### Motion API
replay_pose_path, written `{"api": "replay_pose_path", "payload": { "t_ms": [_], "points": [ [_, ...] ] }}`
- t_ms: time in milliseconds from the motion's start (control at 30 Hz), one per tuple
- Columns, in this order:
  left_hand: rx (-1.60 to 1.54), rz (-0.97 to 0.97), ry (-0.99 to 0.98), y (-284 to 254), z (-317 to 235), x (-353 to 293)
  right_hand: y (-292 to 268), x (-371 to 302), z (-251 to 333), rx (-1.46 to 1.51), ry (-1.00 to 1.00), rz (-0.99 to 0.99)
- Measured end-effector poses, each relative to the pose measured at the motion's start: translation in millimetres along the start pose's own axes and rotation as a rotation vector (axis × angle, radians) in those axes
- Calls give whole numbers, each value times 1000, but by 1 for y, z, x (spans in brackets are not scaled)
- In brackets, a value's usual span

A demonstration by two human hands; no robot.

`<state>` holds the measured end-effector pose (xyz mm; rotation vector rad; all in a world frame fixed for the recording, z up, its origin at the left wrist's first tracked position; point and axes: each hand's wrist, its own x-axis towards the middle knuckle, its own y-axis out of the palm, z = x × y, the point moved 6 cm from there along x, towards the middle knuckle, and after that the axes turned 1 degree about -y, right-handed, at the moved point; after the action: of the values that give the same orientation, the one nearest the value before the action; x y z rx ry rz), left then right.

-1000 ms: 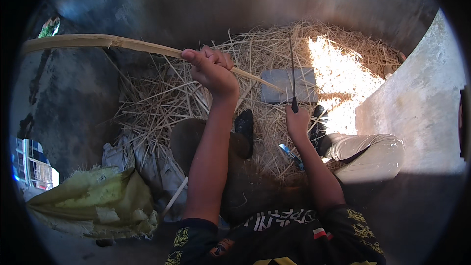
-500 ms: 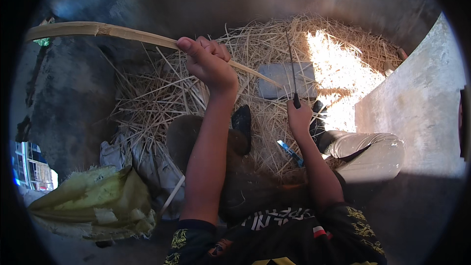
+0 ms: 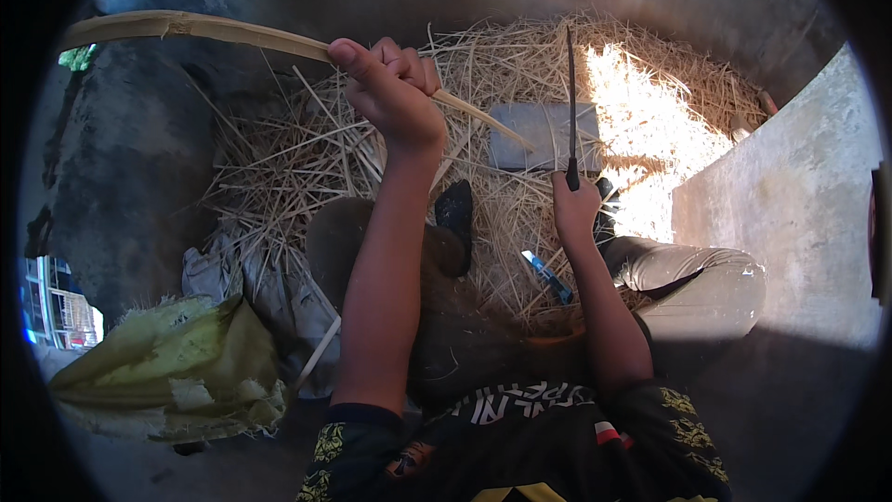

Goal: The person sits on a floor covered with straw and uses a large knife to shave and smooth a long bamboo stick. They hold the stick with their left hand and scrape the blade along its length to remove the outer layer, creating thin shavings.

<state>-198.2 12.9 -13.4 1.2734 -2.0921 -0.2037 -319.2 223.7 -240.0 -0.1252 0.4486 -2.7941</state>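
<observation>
My left hand [image 3: 398,98] is closed around a long split bamboo strip [image 3: 237,32], raised above the straw-like litter. One end reaches far to the left; the thinner end points down to the right, over a grey block [image 3: 520,125]. In my right hand [image 3: 576,207] is the black handle of a long, narrow-bladed knife [image 3: 571,98]. Its dark blade stands nearly upright in the picture, across the right part of the block. The blade and the strip's thin end are apart.
Thin bamboo slivers [image 3: 297,163] heap around the block and my feet. A blue-and-white packet or tool [image 3: 546,274] lies between my legs. Torn yellow-green sacking [image 3: 177,367] is at lower left. Concrete walls [image 3: 790,186] stand close on the right and ahead.
My right hand has shifted slightly right and up, and the knife blade has turned more upright. My left hand keeps its grip on the bamboo strip. The whole view has shifted a little.
</observation>
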Motion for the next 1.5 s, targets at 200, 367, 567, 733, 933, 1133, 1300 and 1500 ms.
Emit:
{"api": "replay_pose_path", "payload": {
  "t_ms": [200, 367, 567, 733, 933, 1133, 1300, 1500],
  "points": [
    [-91, 227, -115, 8, -1, -1, 45, -33, -95, 109, 256, -29],
    [-22, 53, -94, -8, 3, 0, 39, -11, -138, -309, 410, 105],
    [-86, 179, -132, -13, 1, 2, 8, 3, -6, 360, 4, -116],
    [-211, 459, -235, 30, 4, 8, 56, -38, -228, -79, 799, 139],
    [-95, 277, -208, -8, 4, 6, 24, 3, -35, -112, 115, 99],
    [-174, 506, -312, 13, 2, 10, 44, -21, -99, 395, 202, -3],
    [-391, 477, -360, -9, 12, 15, 38, -33, -160, -235, 538, 202],
    [-243, 297, -354, -33, 0, 12, 18, -11, -6, 272, 62, 10]
  ]
}}
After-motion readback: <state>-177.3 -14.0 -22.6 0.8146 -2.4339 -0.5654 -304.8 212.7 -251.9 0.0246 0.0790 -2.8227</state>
